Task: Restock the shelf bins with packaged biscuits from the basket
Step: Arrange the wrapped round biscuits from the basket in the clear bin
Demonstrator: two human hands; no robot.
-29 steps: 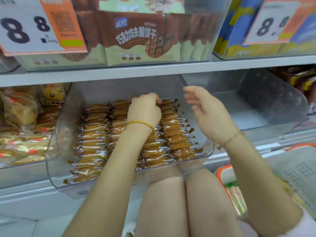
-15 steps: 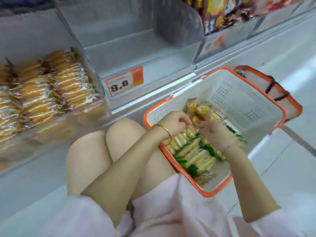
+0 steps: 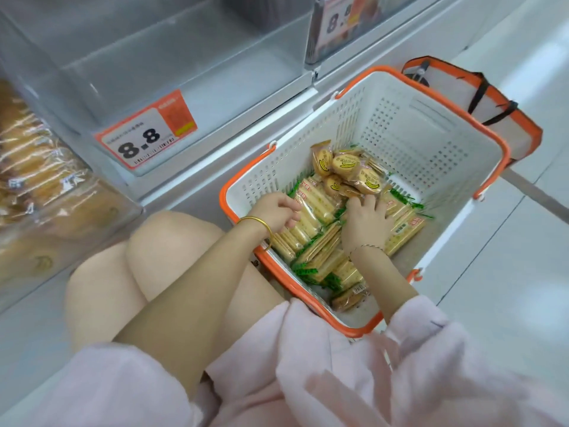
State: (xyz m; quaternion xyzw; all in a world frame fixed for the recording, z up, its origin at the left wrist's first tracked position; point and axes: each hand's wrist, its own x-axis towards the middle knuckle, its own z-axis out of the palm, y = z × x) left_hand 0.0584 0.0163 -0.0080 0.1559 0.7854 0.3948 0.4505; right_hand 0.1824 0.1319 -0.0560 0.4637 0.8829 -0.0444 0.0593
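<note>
A white basket with an orange rim [image 3: 409, 124] stands on the floor to my right. Inside lie several green-edged biscuit packets [image 3: 320, 251] and, behind them, several round banana-printed packets [image 3: 345, 163]. One brown round packet [image 3: 349, 298] lies at the near end. My left hand [image 3: 274, 212] reaches over the rim, fingers curled loosely above the biscuit packets, holding nothing I can see. My right hand [image 3: 366, 223] lies flat, fingers spread, on the packets in the middle of the basket. A clear shelf bin [image 3: 172, 66] with an 8.8 price tag [image 3: 146, 132] stands bare above the basket.
The bin at the left [image 3: 46, 177] holds rows of brown biscuit packets. A second orange-trimmed basket [image 3: 492, 100] stands behind the first. My bare knees [image 3: 154, 251] are between shelf and basket. Pale floor tiles [image 3: 508, 272] stretch to the right.
A second ago both hands were arranging packets in the left bin. The view swung down and right to the basket; both hands are now inside it, the right one spread flatter.
</note>
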